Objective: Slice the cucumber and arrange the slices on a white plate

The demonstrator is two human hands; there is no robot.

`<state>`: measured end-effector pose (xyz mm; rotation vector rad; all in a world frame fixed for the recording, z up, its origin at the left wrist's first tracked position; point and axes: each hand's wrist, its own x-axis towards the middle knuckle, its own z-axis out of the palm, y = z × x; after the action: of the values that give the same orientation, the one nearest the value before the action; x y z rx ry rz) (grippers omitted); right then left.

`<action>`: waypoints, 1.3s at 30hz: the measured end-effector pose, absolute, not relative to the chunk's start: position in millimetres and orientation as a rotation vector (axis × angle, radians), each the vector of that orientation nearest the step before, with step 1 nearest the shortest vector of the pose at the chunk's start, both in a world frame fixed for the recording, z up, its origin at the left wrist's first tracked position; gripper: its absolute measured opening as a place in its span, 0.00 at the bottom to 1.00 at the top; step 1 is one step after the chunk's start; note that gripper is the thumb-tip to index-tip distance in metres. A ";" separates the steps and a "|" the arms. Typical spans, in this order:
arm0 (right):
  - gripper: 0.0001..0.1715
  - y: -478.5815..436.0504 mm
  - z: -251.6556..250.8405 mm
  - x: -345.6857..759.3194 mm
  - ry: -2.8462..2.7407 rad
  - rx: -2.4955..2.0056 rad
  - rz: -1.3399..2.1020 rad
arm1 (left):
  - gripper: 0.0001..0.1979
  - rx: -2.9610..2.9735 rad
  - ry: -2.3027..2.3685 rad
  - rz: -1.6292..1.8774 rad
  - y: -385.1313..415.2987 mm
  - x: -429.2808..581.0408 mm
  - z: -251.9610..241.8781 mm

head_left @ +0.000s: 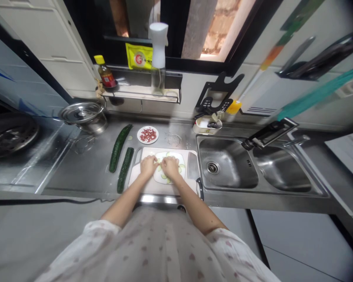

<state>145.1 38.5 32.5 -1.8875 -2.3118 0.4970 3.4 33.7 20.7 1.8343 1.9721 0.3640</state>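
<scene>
Both my hands meet over a white plate on a pale cutting board. Thin green-edged cucumber slices lie spread on the plate. My left hand has its fingers pinched together at the plate's left side, at what looks like a slice. My right hand is closed with its fingers bent down over the plate's middle; what they hold is hidden. Along the board's right edge lies a kitchen knife with a black handle. Two whole cucumbers, a longer cucumber and a shorter cucumber, lie left of the board.
A small dish of chopped red pieces stands behind the board. To the right is a double sink with a black faucet. A lidded steel pot stands back left. Above, a shelf holds bottles.
</scene>
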 end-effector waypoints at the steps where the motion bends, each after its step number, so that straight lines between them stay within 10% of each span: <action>1: 0.14 37.4 34.4 148.9 -2.274 -1.885 0.498 | 0.10 1.820 1.972 0.376 34.2 3.1 20.8; 16: 0.15 -3.0 57.3 257.2 -1.727 -1.912 0.402 | 0.08 1.629 2.064 0.597 13.3 -34.2 26.2; 39: 0.20 -41.4 -3.2 225.8 -0.809 -1.872 1.357 | 0.17 1.103 1.659 0.564 -26.8 -8.9 2.6</action>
<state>225.8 -41.4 -3.2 -1.8725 -0.8086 1.3574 -8.9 -26.8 2.6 1.1029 1.6585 0.5641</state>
